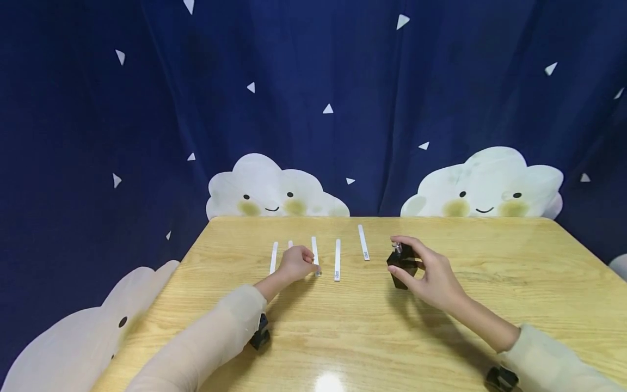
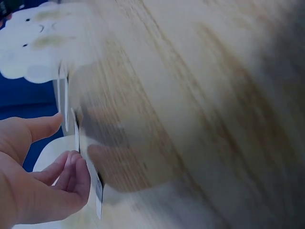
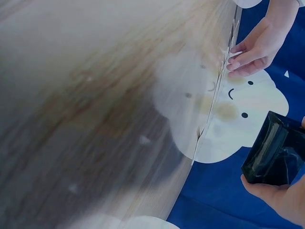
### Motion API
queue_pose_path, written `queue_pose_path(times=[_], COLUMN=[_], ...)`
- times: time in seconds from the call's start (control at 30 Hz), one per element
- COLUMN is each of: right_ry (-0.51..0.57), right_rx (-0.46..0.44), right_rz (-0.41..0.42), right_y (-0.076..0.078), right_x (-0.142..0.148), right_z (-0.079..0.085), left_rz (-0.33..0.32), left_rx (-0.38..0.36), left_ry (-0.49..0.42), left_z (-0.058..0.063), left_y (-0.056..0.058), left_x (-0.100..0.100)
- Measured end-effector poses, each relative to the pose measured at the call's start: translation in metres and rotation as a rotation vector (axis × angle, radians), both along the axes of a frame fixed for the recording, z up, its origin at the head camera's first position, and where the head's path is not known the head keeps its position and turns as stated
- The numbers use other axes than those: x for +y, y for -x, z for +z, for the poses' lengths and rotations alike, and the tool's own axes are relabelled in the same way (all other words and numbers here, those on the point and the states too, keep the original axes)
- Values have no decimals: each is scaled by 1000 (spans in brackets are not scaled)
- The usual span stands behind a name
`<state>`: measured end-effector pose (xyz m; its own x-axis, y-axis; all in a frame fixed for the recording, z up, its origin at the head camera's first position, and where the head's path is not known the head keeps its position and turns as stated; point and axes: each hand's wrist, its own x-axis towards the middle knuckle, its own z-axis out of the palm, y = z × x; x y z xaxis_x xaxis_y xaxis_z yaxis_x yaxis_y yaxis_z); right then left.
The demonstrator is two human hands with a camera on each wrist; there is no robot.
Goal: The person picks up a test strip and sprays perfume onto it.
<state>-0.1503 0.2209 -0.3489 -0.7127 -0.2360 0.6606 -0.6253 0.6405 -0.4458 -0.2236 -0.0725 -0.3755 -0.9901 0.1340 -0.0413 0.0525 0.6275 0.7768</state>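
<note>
My right hand (image 1: 436, 276) grips a dark glass perfume bottle (image 1: 403, 267) between thumb and fingers, raised above the table. A silver spray neck tops the bottle, and its dark, bevelled base (image 3: 276, 150) shows in the right wrist view. My left hand (image 1: 295, 264) hovers low over several white paper test strips, its thumb apart from the loosely curled fingers. Nearest to it is one white strip (image 1: 314, 251), with another strip (image 1: 337, 260) to its right. A further strip (image 1: 363, 242) lies slanted farther back. The left hand partly hides a strip (image 1: 290, 243).
The wooden table (image 1: 343, 321) runs back to a dark blue curtain (image 1: 313, 54) printed with clouds and triangles. On the left, one more strip (image 1: 274, 257) lies beside the left hand. Black wrist devices (image 1: 260, 333) sit under both forearms.
</note>
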Motion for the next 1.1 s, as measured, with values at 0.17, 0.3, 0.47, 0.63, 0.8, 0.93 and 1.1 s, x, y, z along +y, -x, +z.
queue_pose_path(times=[0.17, 0.3, 0.47, 0.63, 0.8, 0.93, 1.1], right_ry=[1, 2, 10, 15, 12, 8, 9], right_rx=[-21, -21, -15, -28, -43, -42, -51], right_rz=[4, 0, 2, 8, 12, 12, 16], right_y=[-1, -2, -1, -2, -3, -3, -3], right_x=[0, 0, 1, 1, 0, -1, -1], right_z=[-3, -3, -2, -3, -5, -5, -6], left_rz=[-5, 11, 31, 30, 23, 27, 30], left_rx=[14, 19, 31, 32, 33, 27, 18], left_ry=[48, 65, 53, 30, 9, 0, 2], left_z=[-6, -6, -3, -3, -3, -2, -1], left_y=[2, 2, 3, 3, 3, 1, 0], left_x=[3, 3, 0, -2, -1, -1, -1])
